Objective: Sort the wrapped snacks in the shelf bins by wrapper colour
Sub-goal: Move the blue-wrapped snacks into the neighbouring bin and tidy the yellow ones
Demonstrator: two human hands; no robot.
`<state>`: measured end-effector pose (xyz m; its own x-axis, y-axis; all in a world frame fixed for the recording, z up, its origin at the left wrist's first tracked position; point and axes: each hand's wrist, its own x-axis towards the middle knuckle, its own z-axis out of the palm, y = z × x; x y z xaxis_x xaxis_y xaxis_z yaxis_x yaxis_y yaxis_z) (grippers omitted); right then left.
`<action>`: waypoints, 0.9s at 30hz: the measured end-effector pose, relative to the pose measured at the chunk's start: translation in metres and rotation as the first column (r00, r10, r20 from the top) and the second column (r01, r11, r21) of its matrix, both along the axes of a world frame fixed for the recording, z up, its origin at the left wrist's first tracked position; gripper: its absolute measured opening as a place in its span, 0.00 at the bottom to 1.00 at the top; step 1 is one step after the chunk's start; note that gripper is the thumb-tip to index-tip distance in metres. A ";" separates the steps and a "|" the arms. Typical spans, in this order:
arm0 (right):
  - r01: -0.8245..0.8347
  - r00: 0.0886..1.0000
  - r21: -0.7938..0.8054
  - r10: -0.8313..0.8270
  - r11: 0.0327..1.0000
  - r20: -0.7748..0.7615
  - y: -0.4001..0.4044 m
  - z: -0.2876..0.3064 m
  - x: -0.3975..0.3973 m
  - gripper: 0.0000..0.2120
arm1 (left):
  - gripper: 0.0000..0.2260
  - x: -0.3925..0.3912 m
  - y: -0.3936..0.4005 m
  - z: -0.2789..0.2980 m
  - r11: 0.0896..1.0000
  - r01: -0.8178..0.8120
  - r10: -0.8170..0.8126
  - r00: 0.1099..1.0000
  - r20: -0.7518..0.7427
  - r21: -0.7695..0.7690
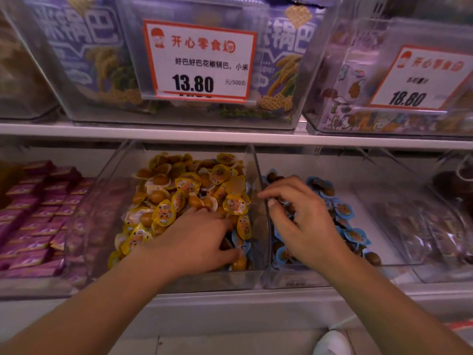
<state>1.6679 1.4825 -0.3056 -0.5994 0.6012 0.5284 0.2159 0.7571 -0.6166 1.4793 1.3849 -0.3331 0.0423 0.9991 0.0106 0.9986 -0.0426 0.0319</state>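
Left hand (202, 239) digs into the yellow snacks (184, 185) in the middle bin (258, 252), grip curled around some; right hand (302, 216) pinches blue snacks (343, 208) in the neighbouring bin (384, 201)

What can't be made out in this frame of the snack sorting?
Head view only:
- Left hand: its fingers are buried among the yellow-wrapped snacks; what they hold, if anything, is hidden.
- Right hand: its own back hides whether its fingers pinch a blue-wrapped snack.
- Right price tag: product name blurred.
- Dark packets far right: blurred behind the bin wall.
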 end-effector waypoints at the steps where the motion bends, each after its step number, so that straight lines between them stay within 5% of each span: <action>1: 0.010 1.000 0.002 -0.010 1.000 -0.005 -0.001 0.000 -0.001 0.09 | 0.26 0.003 0.002 -0.001 1.000 -0.002 0.003 0.996 0.089 -0.014; 5: 0.052 0.998 0.002 -0.052 0.999 -0.026 -0.004 -0.001 -0.007 0.08 | 0.16 0.015 0.012 -0.006 0.999 -0.019 0.028 0.929 0.369 -0.027; 8: 0.067 0.997 -0.018 -0.067 0.998 -0.027 -0.005 -0.001 -0.009 0.08 | 0.19 0.015 0.016 -0.010 0.998 -0.037 0.049 0.947 0.317 -0.043; 13: 0.061 0.998 -0.019 -0.062 0.998 -0.023 -0.005 -0.001 -0.008 0.08 | 0.09 0.017 0.014 -0.006 0.993 -0.092 0.110 0.931 0.347 -0.069; 16: 0.053 0.998 0.001 -0.053 0.999 -0.019 -0.004 0.003 -0.005 0.08 | 0.06 0.011 0.013 0.008 0.979 -0.134 0.202 0.717 0.668 -0.152; 19: 0.046 0.998 0.016 -0.045 0.999 -0.054 -0.006 0.006 -0.005 0.08 | 0.08 -0.003 0.009 0.030 0.957 -0.279 0.175 0.326 0.929 -0.082; 22: 0.079 0.987 -0.019 -0.081 0.997 -0.137 -0.012 0.016 -0.006 0.09 | 0.12 -0.003 -0.001 0.052 0.916 -0.400 0.027 -0.020 0.999 -0.033; 24: 0.069 0.974 -0.131 -0.095 0.989 -0.206 -0.021 0.024 -0.010 0.09 | 0.14 0.007 -0.008 0.062 0.896 -0.440 -0.107 -0.086 0.991 0.059; 27: -0.196 0.931 -0.468 0.013 0.862 -0.365 -0.038 0.038 -0.018 0.12 | 0.12 0.029 -0.016 0.072 0.840 -0.442 -0.297 0.111 0.948 0.315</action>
<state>1.6503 1.4442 -0.2680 -0.5126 0.7782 0.3628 -0.1373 0.3428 -0.9293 1.5081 1.3685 -0.2608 -0.4464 0.8217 0.3543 0.1015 -0.3469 0.9324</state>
